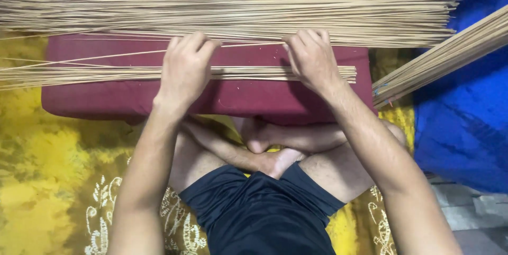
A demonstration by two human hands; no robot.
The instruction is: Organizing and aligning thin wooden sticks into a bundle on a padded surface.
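Both hands, left point(185, 69) and right point(312, 59), rest fingers curled on the near edge of the stick pile point(227, 16), crosswise on the red cushion point(106, 99); grip closure unclear.

L hand point(185, 69) & R hand point(312, 59) on thin sticks point(227, 19), maroon cushion point(238, 99), yellow cloth point(42, 159)

No packages, labels, signs or screens show anywhere in view, neither beside the hands nor beyond them.
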